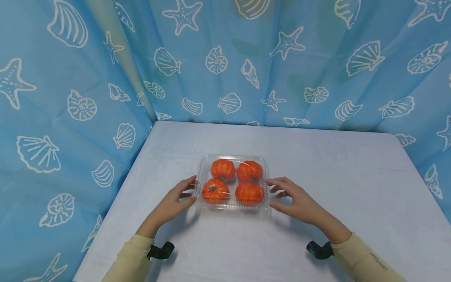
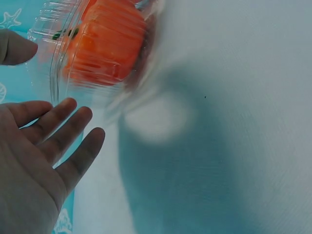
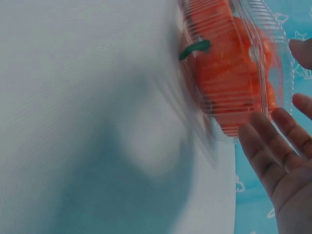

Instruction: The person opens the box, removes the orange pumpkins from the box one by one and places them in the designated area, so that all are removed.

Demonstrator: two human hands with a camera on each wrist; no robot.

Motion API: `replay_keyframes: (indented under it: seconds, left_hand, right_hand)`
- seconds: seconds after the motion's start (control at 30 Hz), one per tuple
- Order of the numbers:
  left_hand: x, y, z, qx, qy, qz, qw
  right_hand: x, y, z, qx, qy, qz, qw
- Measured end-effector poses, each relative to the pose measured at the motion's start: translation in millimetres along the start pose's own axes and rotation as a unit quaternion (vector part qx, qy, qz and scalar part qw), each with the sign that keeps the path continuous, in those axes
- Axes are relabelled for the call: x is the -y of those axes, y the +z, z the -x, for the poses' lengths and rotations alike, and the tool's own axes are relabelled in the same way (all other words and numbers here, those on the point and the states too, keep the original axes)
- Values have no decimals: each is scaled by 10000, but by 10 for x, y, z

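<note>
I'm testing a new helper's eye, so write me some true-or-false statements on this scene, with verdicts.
1. The clear container sits on a pale tabletop. True.
2. One of the four orange pumpkins lies outside it. False: all four are inside.
3. The left grip is by the container's left side, the right grip by its right. True.
4. The right grip is clenched in a fist. False: its fingers are extended.
5. The blue curtain shows white starfish. True.
</note>
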State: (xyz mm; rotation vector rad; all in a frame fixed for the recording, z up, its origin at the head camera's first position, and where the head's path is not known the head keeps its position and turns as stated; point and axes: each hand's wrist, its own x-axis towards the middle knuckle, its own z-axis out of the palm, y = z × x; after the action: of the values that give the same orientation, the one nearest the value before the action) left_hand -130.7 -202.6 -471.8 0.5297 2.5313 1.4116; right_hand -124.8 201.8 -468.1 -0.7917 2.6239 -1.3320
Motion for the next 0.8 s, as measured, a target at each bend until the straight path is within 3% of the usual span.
replay_keyframes:
  seconds: [0.17,0.4,0.8]
  left_hand:
    - [-14,43,-1,105,-244,15,9996]
    - [-77,148,-14,124,-848,59,9963]
    - [-12,249,-14,36,-856,32,9963]
  right_hand:
    - [7,23,-35,51,152,-44,9999]
    - [8,88,-69,113,220,23,9997]
    - [37,168,-129,141,268,-2,9995]
